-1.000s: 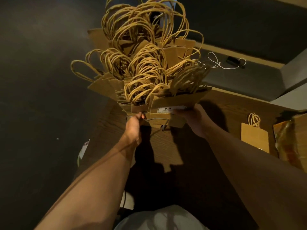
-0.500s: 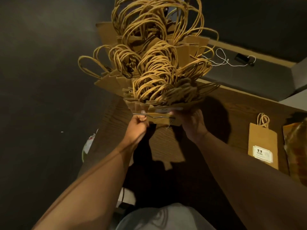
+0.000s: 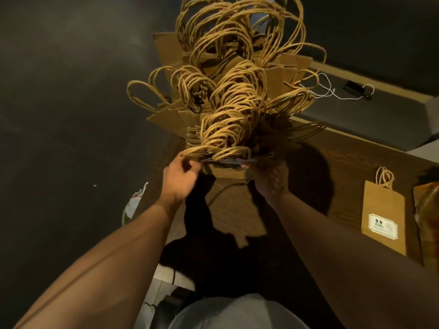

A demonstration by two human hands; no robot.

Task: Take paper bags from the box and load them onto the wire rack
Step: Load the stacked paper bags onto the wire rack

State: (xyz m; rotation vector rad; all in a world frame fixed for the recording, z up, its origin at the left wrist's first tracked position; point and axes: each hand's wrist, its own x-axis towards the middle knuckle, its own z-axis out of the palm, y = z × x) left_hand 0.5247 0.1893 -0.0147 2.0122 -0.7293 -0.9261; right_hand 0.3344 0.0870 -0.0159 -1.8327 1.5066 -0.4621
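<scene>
A dense stack of brown paper bags (image 3: 273, 84) with twisted handle loops (image 3: 235, 110) stands in a rack on the wooden table (image 3: 337, 167). The bags hide nearly all of the rack; only a dark strip (image 3: 225, 161) shows at the front. My left hand (image 3: 180, 178) is at the stack's front left, fingers loosely apart and touching the lowest handle loops. Lying in shadow, my right hand (image 3: 272, 179) grips the front bags at their lower right edge. One more bag (image 3: 382, 210) with a white label lies flat on the table to the right.
A glossy brown package (image 3: 427, 210) sits at the right edge, beside the flat bag. A grey ledge (image 3: 356, 119) behind the table carries a white cord and a black adapter (image 3: 354, 87). Dark floor lies to the left, with a white and green scrap (image 3: 135, 203).
My left hand has let go of the rack's front wire and risen to the handle loops. The front bags, tilted towards me a second ago, now stand closer against the stack.
</scene>
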